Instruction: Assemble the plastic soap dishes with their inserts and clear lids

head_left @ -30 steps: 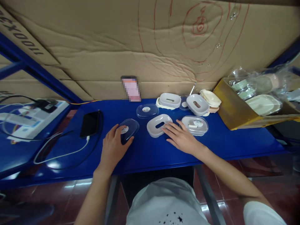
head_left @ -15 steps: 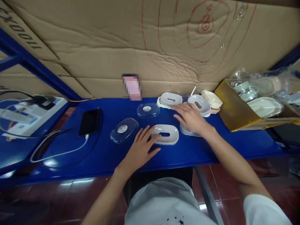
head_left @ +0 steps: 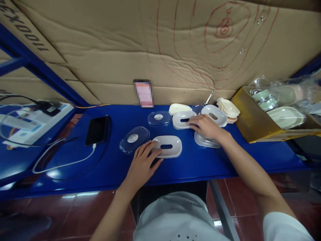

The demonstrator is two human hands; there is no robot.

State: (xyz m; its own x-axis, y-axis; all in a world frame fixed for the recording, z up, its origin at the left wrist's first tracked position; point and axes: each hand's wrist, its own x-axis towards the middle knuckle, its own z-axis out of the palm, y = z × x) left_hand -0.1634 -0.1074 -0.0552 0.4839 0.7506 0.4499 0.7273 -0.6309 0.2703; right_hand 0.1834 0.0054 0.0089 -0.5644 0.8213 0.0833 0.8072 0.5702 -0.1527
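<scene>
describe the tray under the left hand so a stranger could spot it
On the blue table, find the left hand near the front edge. Its fingers rest on a grey oval tray with a slot, the one nearest the person, beside a clear lid.

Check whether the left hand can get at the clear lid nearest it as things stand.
Probably yes: the left hand rests on the grey slotted tray, and the clear lid lies just beside it on bare blue tabletop, nothing between them.
</scene>
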